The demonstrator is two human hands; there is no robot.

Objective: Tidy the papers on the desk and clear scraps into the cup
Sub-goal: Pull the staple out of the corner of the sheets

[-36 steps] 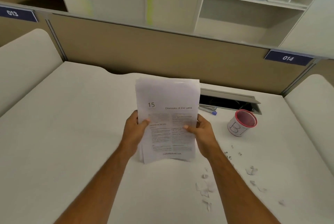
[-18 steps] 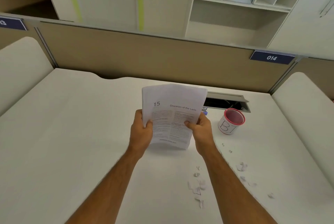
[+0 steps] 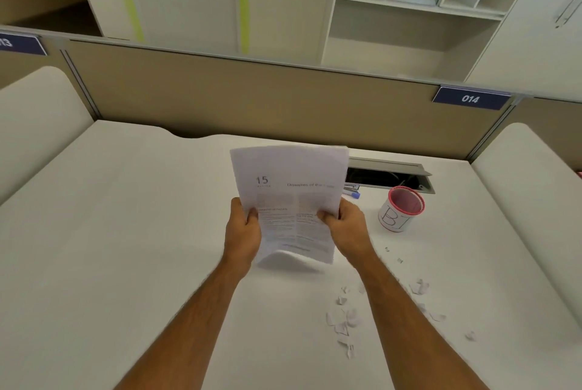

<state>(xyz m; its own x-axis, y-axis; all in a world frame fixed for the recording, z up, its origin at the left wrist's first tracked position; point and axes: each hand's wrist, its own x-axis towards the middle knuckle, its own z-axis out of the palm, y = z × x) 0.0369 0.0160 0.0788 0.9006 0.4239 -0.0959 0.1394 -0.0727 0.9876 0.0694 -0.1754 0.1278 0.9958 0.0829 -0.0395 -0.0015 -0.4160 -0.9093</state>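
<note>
Left hand point(image 3: 243, 233) and right hand point(image 3: 348, 227) are curling their fingers point(image 3: 252, 214) tight on the side edges of a stack of papers point(image 3: 291, 200) at frame centre | forearms are reaching up from the bottom edge, holding the stack nearly upright above the worktop point(image 3: 110, 248) | cup point(image 3: 400, 212) is standing right of centre, scraps point(image 3: 343, 320) are lying at lower right.

The surface point(image 3: 126, 232) looks smooth, matt and white, and the printed sheets point(image 3: 293, 197) are thin matt paper. At 3 o'clock from them the cup point(image 3: 400, 211) seems paper too, beyond torn paper scraps point(image 3: 341, 320) and a brushed-metal cable hatch point(image 3: 390, 166).
</note>
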